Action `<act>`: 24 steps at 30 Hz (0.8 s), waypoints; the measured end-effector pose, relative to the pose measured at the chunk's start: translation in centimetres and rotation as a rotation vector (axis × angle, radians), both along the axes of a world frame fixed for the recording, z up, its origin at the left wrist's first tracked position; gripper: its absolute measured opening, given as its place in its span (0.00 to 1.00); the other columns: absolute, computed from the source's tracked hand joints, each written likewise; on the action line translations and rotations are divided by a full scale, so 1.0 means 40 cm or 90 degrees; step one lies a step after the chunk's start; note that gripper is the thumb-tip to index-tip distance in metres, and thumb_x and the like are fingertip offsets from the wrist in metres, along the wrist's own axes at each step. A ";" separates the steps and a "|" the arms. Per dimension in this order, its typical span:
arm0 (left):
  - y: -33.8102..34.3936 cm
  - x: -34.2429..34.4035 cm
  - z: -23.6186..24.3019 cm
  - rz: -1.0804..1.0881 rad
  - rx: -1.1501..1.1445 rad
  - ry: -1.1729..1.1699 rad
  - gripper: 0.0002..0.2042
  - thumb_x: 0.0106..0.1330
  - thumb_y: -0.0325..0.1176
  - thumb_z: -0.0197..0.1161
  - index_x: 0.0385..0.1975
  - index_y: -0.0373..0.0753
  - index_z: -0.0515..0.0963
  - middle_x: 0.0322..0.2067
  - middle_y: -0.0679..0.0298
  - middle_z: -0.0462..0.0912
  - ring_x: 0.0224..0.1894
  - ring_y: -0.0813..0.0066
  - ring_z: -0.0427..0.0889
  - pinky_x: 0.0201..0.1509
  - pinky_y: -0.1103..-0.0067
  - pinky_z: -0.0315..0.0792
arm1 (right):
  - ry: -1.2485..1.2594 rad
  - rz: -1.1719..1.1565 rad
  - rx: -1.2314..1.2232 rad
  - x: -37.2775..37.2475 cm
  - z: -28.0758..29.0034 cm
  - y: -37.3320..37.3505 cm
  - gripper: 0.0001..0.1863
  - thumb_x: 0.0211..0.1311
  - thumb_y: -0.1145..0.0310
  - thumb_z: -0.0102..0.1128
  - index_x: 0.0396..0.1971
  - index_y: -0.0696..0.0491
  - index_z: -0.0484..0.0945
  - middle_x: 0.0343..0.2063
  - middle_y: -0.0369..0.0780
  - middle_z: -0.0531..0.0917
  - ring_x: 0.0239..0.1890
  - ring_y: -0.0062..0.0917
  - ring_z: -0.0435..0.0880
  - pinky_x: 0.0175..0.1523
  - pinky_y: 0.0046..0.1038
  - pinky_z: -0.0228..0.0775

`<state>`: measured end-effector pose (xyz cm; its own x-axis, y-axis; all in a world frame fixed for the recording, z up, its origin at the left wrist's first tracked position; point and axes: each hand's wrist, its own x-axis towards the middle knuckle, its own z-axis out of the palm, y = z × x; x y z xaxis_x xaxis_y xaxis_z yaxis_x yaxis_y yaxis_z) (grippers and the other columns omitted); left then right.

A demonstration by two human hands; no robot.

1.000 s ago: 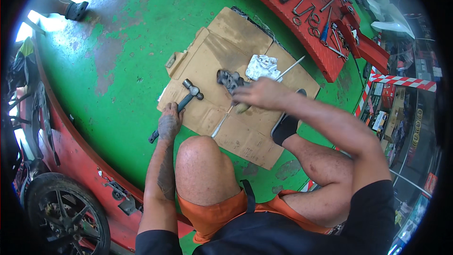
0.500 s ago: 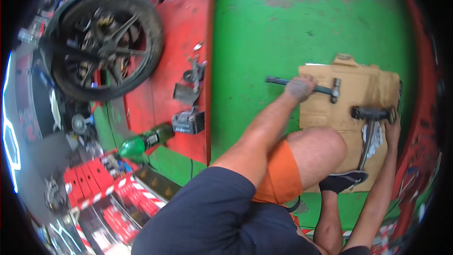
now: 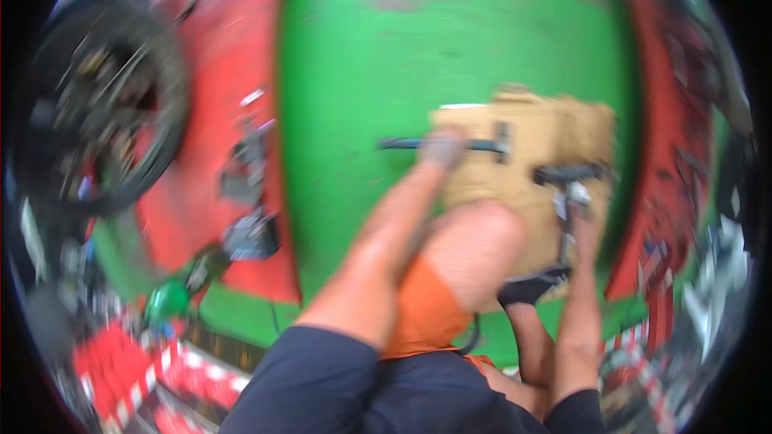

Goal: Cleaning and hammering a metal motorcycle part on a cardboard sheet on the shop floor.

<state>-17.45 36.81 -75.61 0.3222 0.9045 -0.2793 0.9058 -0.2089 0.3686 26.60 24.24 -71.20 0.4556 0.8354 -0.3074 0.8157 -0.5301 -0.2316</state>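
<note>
Unfortunately, heavy blur softens nearly everything we look at, so we take our clock from the middle of the view. At two o'clock we find the left hand closed around the handle of a hammer, hiding its middle; the butt points to nine o'clock over the green floor, and the head points to three, over the flattened cardboard. We cannot tell whether the hammer touches the sheet. Toward three o'clock lies a dark metal part on the cardboard, its outline smeared, with a shaft running toward six o'clock and partly covered. Just past three, the right hand is beside that shaft, at a whitish cloth; its fingers melt together, and we cannot tell whether they grasp anything. A dark shoe sits at four o'clock, near the shaft's lower end. Between nine and ten, the rim of the view darkens part of a wheel. Any lettering on the dark box between eight and nine, or the green bottle at eight, is too smeared for us to read.
</note>
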 end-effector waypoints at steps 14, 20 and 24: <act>0.037 0.018 0.105 -0.122 -0.134 -0.002 0.19 0.68 0.41 0.63 0.50 0.35 0.70 0.48 0.48 0.76 0.52 0.44 0.78 0.51 0.58 0.77 | 0.019 -0.089 -0.105 -0.174 0.163 0.018 0.25 0.55 0.51 0.70 0.50 0.48 0.84 0.45 0.44 0.85 0.50 0.41 0.82 0.53 0.41 0.74; 0.037 0.018 0.102 -0.135 -0.150 0.004 0.19 0.69 0.41 0.62 0.50 0.33 0.69 0.49 0.43 0.75 0.51 0.40 0.78 0.52 0.56 0.76 | -0.015 -0.053 -0.011 -0.227 0.148 -0.043 0.18 0.58 0.53 0.68 0.46 0.45 0.84 0.39 0.40 0.83 0.44 0.38 0.84 0.49 0.42 0.76; 0.038 0.015 0.097 -0.148 -0.144 -0.019 0.20 0.70 0.41 0.61 0.50 0.31 0.68 0.48 0.41 0.75 0.50 0.37 0.78 0.52 0.54 0.75 | -0.011 -0.055 -0.023 -0.228 0.146 -0.043 0.18 0.58 0.54 0.68 0.46 0.44 0.84 0.40 0.39 0.83 0.43 0.39 0.85 0.48 0.42 0.76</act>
<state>-16.85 38.34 -71.73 0.5236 0.7221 -0.4522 0.8317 -0.3182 0.4550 17.48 22.51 -65.36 0.5305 0.7817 -0.3280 0.7705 -0.6059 -0.1979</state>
